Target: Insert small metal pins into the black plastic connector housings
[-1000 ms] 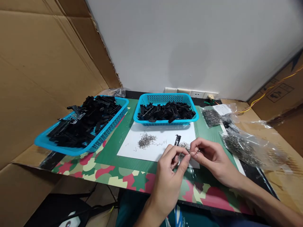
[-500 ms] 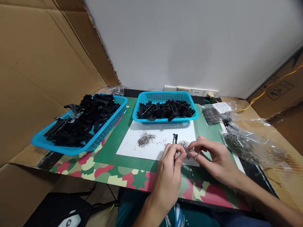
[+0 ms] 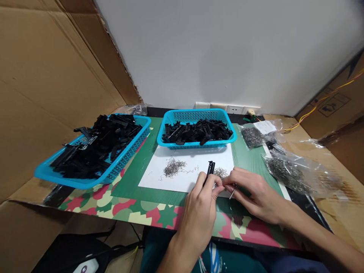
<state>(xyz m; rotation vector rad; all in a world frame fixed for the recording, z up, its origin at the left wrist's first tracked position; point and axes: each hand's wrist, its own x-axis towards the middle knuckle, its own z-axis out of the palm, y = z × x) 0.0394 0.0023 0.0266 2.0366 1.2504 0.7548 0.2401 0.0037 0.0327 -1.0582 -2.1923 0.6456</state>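
Note:
My left hand [image 3: 203,195] is closed around a narrow black plastic part [image 3: 209,169], whose upper end sticks up past the fingers. Close beside it, my right hand [image 3: 250,189] pinches a thin metal rod [image 3: 233,192] that slants down from the fingers. The fingertips of both hands meet, or nearly meet, at the lower end of the black part; what lies between them is hidden. Just behind the hands is a pile of small metal springs or clips [image 3: 220,173]. Farther left on the white paper [image 3: 153,181] lies another pile of small bent wire pieces [image 3: 174,167].
A blue basket [image 3: 196,145] of black plastic parts stands behind the paper. Another blue basket [image 3: 113,172], heaped with black parts, is at the left. Clear bags of metal pieces [image 3: 287,172] lie at the right. Cardboard [image 3: 57,68] walls the left side.
My right hand has moved left, against the left hand's fingertips. The black part now stands farther out of the left hand, and the rod points more steeply down.

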